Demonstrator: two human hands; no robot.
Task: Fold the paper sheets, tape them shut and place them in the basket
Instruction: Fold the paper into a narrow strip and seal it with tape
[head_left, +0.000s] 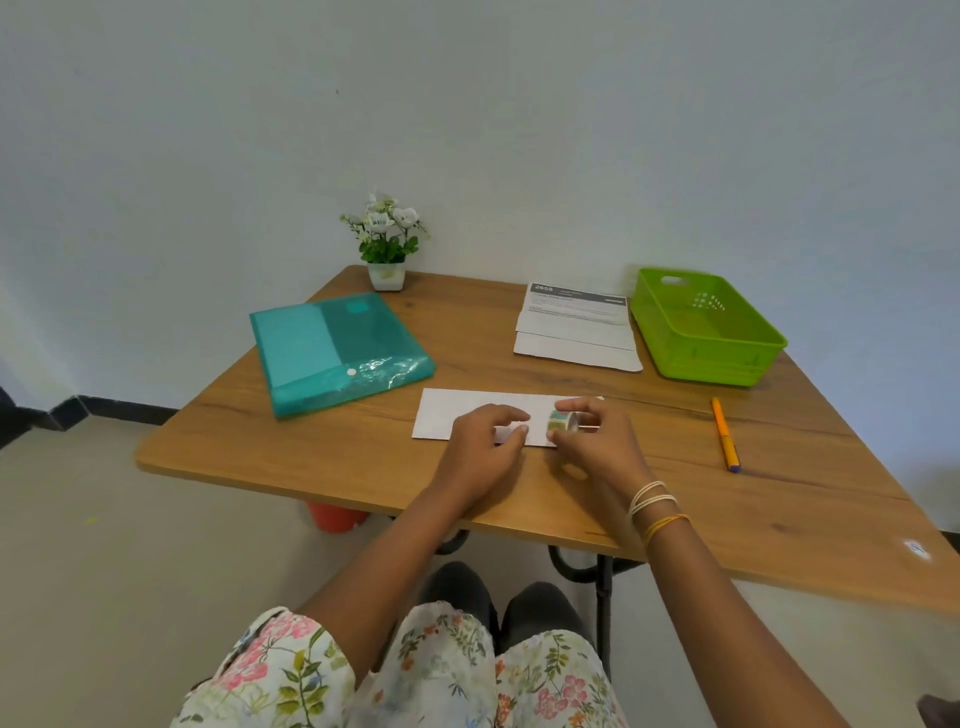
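Observation:
A folded white paper sheet (457, 413) lies flat on the wooden table (779, 493) in front of me. My right hand (597, 441) holds a small patterned tape roll (561, 420) upright on the sheet's right part. My left hand (483, 447) rests on the sheet, its fingertips pinching a short strip of tape pulled out from the roll. Farther back lie more sheets (576, 330), the top one printed. The green plastic basket (706, 325) stands at the back right with nothing visible inside.
A teal plastic folder (337, 348) lies at the left. A small potted plant (387, 244) stands at the back edge by the wall. An orange pen (724, 434) lies to the right of my hands. The table's front edge is near my knees.

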